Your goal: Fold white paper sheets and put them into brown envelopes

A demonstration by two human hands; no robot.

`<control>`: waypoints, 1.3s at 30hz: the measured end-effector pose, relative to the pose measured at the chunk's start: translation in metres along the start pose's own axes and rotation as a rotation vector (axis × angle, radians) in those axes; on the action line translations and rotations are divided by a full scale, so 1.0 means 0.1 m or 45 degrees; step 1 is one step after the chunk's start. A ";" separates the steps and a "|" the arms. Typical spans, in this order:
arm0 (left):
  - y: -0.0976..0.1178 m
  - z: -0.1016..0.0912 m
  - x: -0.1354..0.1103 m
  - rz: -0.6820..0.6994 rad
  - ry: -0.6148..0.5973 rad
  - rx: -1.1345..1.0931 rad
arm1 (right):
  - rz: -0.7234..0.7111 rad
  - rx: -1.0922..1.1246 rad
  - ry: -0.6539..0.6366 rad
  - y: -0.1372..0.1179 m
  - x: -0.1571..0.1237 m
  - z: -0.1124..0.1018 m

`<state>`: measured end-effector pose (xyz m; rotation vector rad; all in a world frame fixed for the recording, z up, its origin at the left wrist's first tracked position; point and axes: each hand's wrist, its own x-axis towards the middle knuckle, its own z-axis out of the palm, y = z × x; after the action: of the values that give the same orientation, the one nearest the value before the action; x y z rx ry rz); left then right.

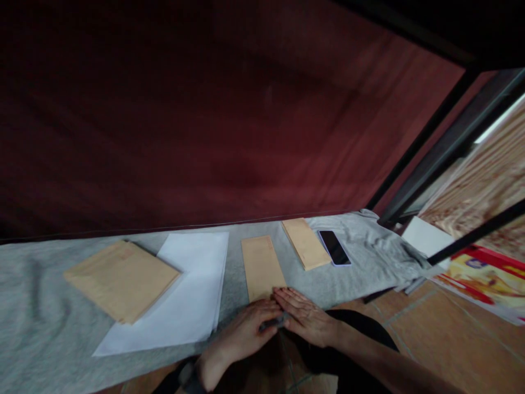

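A long brown paper envelope [262, 265] lies flat on the grey cloth in front of me. Both of my hands meet on its near end, at the edge of the cloth-covered surface. My left hand [248, 332] rests with its fingers stretched over that end, the thumb lower and apart from them. Fingertips of my right hand [305, 317] touch or overlap those of the left; this hand lies flat, fingers extended. To the right is a small stack of similar envelopes [307, 244]. A larger stack of brown envelopes [122, 280] sits at the left, partly on white paper sheets [180, 317].
A phone [335, 248] with a dark screen lies beside the right stack. Grey cloth [369, 251] covers the narrow surface, and a dark red fabric [197, 126] rises behind it. Black metal bars [426, 137] and a red-and-yellow box [488, 279] stand at the right.
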<state>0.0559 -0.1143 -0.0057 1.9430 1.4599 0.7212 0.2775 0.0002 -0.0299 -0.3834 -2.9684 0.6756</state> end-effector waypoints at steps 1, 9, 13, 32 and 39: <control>-0.02 -0.01 0.01 -0.029 0.040 -0.008 | -0.015 -0.063 0.040 0.00 -0.04 0.03; -0.12 -0.01 0.16 -0.035 0.139 0.442 | 0.032 -0.216 0.151 -0.06 -0.12 0.10; -0.20 0.09 0.39 -0.030 0.105 0.634 | 0.099 -0.141 0.206 -0.13 -0.06 0.10; -0.63 0.01 1.51 -0.411 0.354 0.796 | 0.256 0.060 0.285 -0.16 0.15 0.09; -0.65 -0.04 1.47 -0.366 0.331 0.836 | 0.229 0.116 0.253 -0.12 0.15 0.03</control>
<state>0.0479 0.0424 -0.0402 2.0681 2.3009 0.3957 0.2598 -0.0074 -0.0270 -0.6739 -2.7274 0.7391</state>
